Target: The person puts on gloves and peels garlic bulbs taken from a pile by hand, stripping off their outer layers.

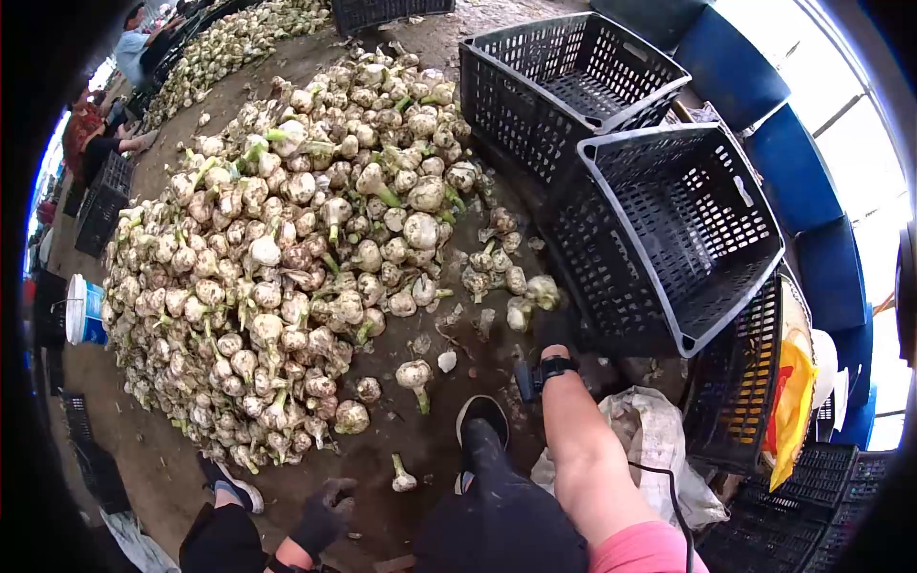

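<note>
A large heap of garlic bulbs (pixel 267 250), soil-stained and with cut green stems, lies on the ground before me. My right hand (pixel 553 332), dark-gloved, reaches forward to a few bulbs beside the black crate. Nearest to it is a garlic bulb (pixel 543 292); the dark glove hides my fingers, so I cannot tell whether they grip it. Low in the view, my left hand (pixel 327 516) wears a dark glove, its fingers apart and nothing in them. One loose garlic bulb (pixel 403 475) with a stem lies to its right.
A black plastic crate (pixel 638 224) and another crate (pixel 535 105) stand at the right, tilted. A white sack (pixel 654 435) lies by my right arm. A bucket (pixel 86 310) stands left of the heap. Other people (pixel 86 134) sit at the far left.
</note>
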Action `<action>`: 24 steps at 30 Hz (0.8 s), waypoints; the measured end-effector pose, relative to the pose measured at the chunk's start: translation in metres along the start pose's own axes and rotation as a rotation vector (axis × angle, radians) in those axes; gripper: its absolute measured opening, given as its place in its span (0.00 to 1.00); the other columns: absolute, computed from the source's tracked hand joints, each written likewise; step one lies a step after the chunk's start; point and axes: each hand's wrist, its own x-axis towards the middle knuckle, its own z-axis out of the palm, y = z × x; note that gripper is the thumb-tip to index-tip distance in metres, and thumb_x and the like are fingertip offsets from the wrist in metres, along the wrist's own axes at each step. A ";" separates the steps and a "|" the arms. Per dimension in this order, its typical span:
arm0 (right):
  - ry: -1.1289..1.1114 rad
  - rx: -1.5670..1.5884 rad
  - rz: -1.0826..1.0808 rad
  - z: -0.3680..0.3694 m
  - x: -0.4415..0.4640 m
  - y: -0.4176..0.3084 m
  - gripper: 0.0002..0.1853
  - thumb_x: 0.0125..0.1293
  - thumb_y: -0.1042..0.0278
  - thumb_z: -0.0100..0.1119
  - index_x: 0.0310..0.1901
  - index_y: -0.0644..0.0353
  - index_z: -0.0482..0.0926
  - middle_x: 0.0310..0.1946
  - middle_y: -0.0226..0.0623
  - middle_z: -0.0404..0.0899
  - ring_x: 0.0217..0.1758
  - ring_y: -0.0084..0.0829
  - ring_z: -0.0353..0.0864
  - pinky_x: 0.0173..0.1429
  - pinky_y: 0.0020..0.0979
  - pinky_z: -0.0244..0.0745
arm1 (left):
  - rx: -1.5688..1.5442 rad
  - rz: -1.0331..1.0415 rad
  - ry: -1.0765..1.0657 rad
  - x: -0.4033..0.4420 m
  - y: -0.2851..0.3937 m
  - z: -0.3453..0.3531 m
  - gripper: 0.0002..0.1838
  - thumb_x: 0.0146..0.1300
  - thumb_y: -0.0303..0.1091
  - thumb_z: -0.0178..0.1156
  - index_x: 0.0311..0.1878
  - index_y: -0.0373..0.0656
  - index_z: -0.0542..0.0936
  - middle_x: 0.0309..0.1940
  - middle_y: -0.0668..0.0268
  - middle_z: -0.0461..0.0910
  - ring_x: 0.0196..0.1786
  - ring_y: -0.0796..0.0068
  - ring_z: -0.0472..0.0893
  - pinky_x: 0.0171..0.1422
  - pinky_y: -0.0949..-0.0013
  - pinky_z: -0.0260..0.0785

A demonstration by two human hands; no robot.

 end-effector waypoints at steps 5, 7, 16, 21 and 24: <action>0.188 1.055 -0.344 -0.052 0.002 -0.080 0.28 0.58 0.62 0.61 0.60 0.63 0.71 0.53 0.53 0.76 0.58 0.53 0.72 0.66 0.46 0.64 | 0.015 0.080 0.017 0.013 -0.016 0.004 0.17 0.60 0.26 0.58 0.53 0.41 0.77 0.45 0.59 0.81 0.49 0.70 0.82 0.53 0.67 0.74; -0.027 1.148 -0.268 -0.119 0.004 -0.075 0.28 0.59 0.63 0.61 0.60 0.64 0.71 0.55 0.55 0.74 0.61 0.53 0.70 0.66 0.45 0.65 | 0.020 0.082 0.024 0.018 -0.008 0.003 0.17 0.60 0.26 0.59 0.54 0.41 0.77 0.45 0.59 0.81 0.48 0.68 0.82 0.52 0.67 0.74; -0.024 0.871 -0.410 -0.095 0.112 -0.095 0.29 0.61 0.55 0.61 0.60 0.62 0.72 0.59 0.55 0.72 0.61 0.52 0.71 0.65 0.42 0.66 | 0.119 0.061 0.061 -0.021 -0.023 -0.002 0.18 0.60 0.28 0.60 0.54 0.44 0.78 0.46 0.56 0.81 0.49 0.62 0.82 0.52 0.64 0.74; 0.061 1.018 -0.566 -0.173 0.024 -0.116 0.27 0.59 0.58 0.64 0.57 0.62 0.73 0.56 0.55 0.73 0.61 0.53 0.71 0.65 0.45 0.66 | 0.059 0.078 0.135 -0.030 -0.036 0.002 0.18 0.61 0.31 0.60 0.55 0.44 0.78 0.48 0.55 0.80 0.49 0.55 0.81 0.53 0.60 0.74; 0.255 0.960 -0.595 -0.198 -0.041 -0.098 0.26 0.58 0.61 0.64 0.57 0.61 0.73 0.53 0.54 0.75 0.59 0.52 0.73 0.62 0.44 0.68 | 0.042 -0.038 0.059 -0.028 -0.064 0.021 0.21 0.63 0.36 0.58 0.60 0.44 0.75 0.52 0.52 0.78 0.51 0.51 0.80 0.56 0.56 0.72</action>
